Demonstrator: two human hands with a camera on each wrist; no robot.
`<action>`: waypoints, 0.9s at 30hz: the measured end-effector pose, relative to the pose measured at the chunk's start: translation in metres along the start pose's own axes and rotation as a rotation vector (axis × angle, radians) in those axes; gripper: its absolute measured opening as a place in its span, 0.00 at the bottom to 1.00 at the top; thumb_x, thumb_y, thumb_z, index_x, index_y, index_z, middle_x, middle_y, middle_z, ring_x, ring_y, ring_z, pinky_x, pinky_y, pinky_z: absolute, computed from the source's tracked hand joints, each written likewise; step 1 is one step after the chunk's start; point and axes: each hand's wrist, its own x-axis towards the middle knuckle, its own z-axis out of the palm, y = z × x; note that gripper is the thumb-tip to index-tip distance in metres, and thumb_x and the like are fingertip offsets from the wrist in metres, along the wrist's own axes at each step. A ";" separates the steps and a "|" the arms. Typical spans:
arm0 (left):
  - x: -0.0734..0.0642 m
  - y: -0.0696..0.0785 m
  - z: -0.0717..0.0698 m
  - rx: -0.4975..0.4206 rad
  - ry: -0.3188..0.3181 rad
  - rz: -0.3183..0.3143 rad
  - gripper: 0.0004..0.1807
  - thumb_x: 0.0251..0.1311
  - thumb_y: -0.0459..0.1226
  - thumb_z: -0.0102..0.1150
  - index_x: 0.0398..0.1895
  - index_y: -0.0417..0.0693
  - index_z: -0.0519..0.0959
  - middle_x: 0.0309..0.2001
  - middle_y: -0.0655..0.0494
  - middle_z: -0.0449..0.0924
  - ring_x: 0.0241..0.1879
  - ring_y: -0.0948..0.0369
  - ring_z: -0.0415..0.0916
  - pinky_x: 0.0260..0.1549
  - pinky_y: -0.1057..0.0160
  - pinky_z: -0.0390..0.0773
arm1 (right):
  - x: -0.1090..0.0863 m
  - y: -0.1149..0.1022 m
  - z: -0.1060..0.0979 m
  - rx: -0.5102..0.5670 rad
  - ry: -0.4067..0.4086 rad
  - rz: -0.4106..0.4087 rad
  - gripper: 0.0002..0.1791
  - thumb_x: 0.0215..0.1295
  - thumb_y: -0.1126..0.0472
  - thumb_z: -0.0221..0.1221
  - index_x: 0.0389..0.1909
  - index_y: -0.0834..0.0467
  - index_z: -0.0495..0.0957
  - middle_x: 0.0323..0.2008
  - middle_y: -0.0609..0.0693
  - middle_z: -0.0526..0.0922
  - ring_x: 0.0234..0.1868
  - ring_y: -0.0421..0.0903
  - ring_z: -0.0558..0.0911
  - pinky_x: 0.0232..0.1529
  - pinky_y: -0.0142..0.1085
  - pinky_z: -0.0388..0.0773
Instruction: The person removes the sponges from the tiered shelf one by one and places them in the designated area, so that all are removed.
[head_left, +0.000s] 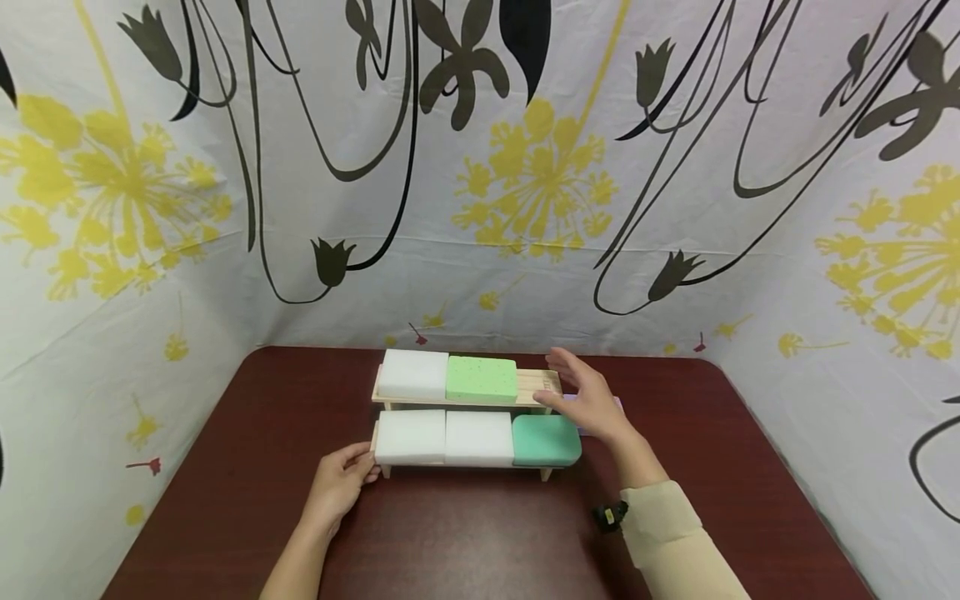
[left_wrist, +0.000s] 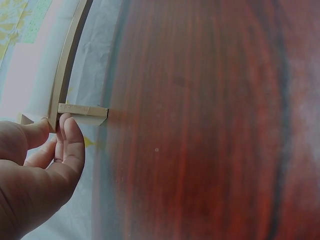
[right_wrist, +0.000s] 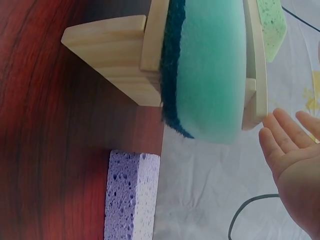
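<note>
A two-tier wooden rack [head_left: 537,382] stands on the table, carrying several sponges. Its upper tier bears a white sponge [head_left: 412,375] and a speckled light-green sponge [head_left: 482,379], with bare slats at the right end. On the front tier sit two white sponges [head_left: 410,437] and a teal sponge [head_left: 547,440] with a dark scouring layer [right_wrist: 172,65]. My left hand [head_left: 341,487] pinches the rack's front left end between thumb and fingers, near a leg [left_wrist: 82,109]. With fingers extended, my right hand [head_left: 588,408] is beside the upper tier's right end, holding nothing.
A porous purple sponge [right_wrist: 121,195] lies on the table right of the rack, partly hidden by my right hand in the head view. The dark red wooden table [head_left: 480,533] meets patterned cloth walls [head_left: 480,283] behind and at both sides.
</note>
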 end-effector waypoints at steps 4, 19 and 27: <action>0.000 -0.001 -0.001 -0.006 0.001 0.001 0.17 0.72 0.25 0.53 0.59 0.22 0.74 0.41 0.39 0.84 0.39 0.54 0.82 0.37 0.65 0.86 | 0.003 -0.004 0.005 -0.018 -0.014 0.003 0.46 0.61 0.53 0.73 0.76 0.61 0.60 0.69 0.62 0.71 0.68 0.61 0.72 0.67 0.58 0.71; 0.001 0.000 -0.001 0.000 -0.001 -0.005 0.17 0.72 0.26 0.53 0.59 0.23 0.75 0.40 0.42 0.84 0.39 0.53 0.82 0.37 0.64 0.86 | 0.013 -0.011 0.025 -0.151 -0.063 -0.052 0.48 0.57 0.50 0.75 0.74 0.62 0.63 0.68 0.60 0.72 0.69 0.58 0.70 0.68 0.58 0.69; -0.001 0.001 -0.001 -0.015 0.001 -0.004 0.17 0.72 0.26 0.53 0.59 0.22 0.74 0.40 0.40 0.84 0.38 0.54 0.82 0.37 0.65 0.86 | 0.019 -0.019 0.035 -0.196 -0.102 -0.056 0.50 0.57 0.46 0.74 0.75 0.62 0.62 0.71 0.62 0.67 0.71 0.60 0.66 0.68 0.59 0.69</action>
